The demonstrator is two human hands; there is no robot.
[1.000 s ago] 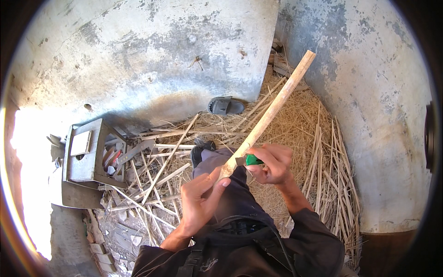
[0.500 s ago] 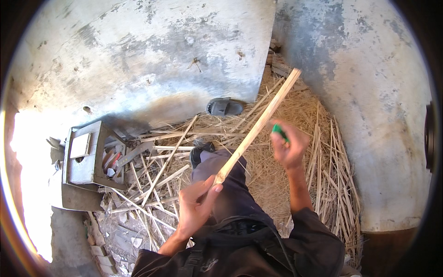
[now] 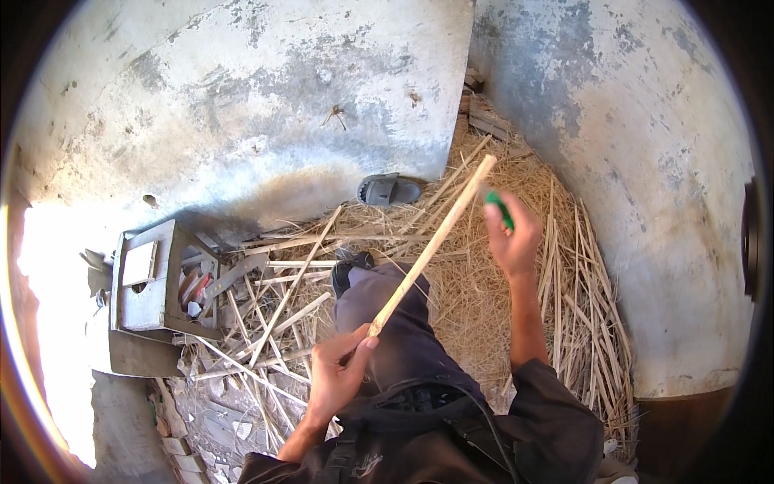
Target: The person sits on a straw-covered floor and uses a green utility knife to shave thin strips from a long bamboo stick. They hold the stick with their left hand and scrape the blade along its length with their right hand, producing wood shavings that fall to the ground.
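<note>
My left hand (image 3: 334, 373) is closed on the near end of a pale wooden stick (image 3: 431, 252). The stick slants up and away to the right, over my leg, with its far end in the air. To the right of that end, my right hand (image 3: 518, 242) grips a small green-handled tool (image 3: 501, 211). Only its green part shows plainly; whatever sticks out of it is too small and blurred to name. The tool looks slightly apart from the stick.
Thin shavings (image 3: 472, 310) cover the floor around my leg. Long split sticks (image 3: 564, 339) lie at right, more sticks (image 3: 278, 323) at left. A wooden box (image 3: 149, 298) with tools inside stands at left. A grey slipper (image 3: 389, 190) rests by the wall (image 3: 282, 97).
The far end of the stick has come down and left. My right hand with the green-handled tool has moved slightly up and right. My left hand keeps its hold.
</note>
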